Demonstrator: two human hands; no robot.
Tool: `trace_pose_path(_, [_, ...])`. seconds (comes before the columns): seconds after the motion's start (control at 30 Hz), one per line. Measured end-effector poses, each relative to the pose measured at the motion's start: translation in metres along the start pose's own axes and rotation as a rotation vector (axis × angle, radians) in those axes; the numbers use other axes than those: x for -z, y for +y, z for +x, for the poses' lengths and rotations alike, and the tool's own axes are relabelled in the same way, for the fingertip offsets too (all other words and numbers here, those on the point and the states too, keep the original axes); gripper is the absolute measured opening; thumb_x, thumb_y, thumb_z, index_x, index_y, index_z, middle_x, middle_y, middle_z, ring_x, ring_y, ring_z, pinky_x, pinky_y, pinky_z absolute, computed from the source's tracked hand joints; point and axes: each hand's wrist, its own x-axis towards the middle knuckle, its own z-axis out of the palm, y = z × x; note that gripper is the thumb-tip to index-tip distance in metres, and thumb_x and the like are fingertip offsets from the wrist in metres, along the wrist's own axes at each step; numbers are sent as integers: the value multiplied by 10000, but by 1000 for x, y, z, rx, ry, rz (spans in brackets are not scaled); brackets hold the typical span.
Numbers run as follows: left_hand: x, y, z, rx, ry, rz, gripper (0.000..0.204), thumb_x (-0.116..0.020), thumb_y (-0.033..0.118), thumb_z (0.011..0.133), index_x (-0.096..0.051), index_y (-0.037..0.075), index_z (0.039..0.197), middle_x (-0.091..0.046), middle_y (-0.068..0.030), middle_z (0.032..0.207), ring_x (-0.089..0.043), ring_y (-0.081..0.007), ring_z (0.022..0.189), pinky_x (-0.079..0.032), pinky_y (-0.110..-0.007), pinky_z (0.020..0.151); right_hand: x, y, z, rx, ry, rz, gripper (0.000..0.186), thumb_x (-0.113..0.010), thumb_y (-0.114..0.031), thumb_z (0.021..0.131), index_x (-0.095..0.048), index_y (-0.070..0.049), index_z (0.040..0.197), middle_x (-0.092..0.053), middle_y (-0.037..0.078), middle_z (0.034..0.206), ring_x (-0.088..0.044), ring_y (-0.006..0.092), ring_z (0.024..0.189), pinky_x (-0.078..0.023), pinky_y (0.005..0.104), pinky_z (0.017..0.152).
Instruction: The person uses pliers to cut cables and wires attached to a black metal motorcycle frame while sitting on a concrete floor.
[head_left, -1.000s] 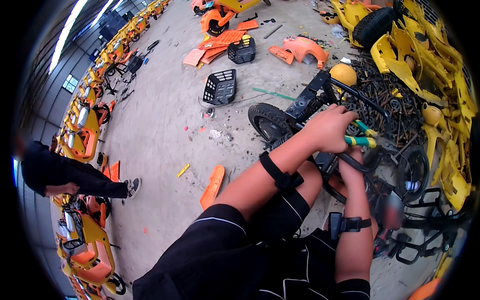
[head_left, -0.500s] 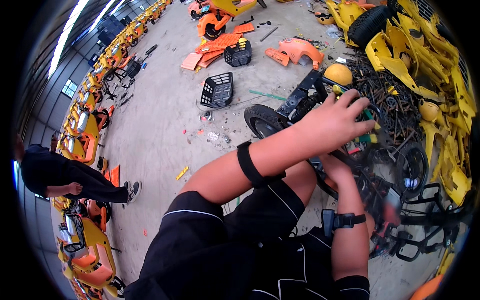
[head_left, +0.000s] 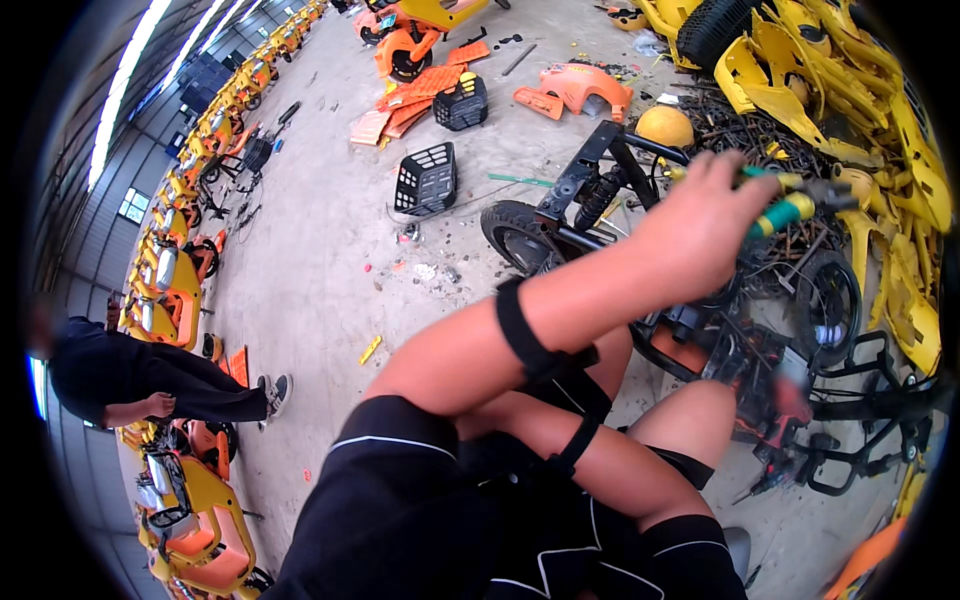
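My left hand [head_left: 708, 225] reaches across to the right with its fingers wrapped round a pair of pliers [head_left: 785, 213] with green and yellow handles. The jaws point right, towards the scrap heap, and the hand is smeared a little by motion. Beneath that arm lies a stripped black scooter frame [head_left: 575, 185] with a shock absorber and a wheel [head_left: 515, 232]. My right forearm [head_left: 560, 440] crosses to the left under my left arm, which hides my right hand completely.
Yellow body panels [head_left: 775, 85] and dark metal scrap [head_left: 715, 130] pile up at right. A black basket [head_left: 425, 180] and orange panels [head_left: 435, 85] lie on the floor ahead. A person [head_left: 130, 370] stands at left by rows of yellow scooters [head_left: 195, 500].
My left hand has turned and moved slightly up and right, lifting the pliers off the frame. My right hand has drawn back from the frame to behind my left arm.
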Motion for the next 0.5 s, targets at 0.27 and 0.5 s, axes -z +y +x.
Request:
trace_pose_path(0.27, [-79, 4, -11, 127, -1, -113, 683, -614, -118, 769, -504, 41, 1424, -459, -323, 1456, -446, -519, 1353, -406, -538, 1149, 5, 0, -24, -159, -12, 95, 480, -578, -157, 1003, -529, -58, 1470, -502, 157, 1567, -421, 266, 1493, -326, 435, 1226])
trace_pose_path(0.5, [-100, -7, -23, 197, -9, -94, 703, -625, -114, 778, -497, 60, 1447, -452, -299, 1466, -438, -494, 1374, -417, -526, 1145, 19, 0, -37, -204, 11, 146, 509, -589, -168, 1014, -493, -60, 1502, -466, 148, 1595, -394, 258, 1511, -298, 428, 1243])
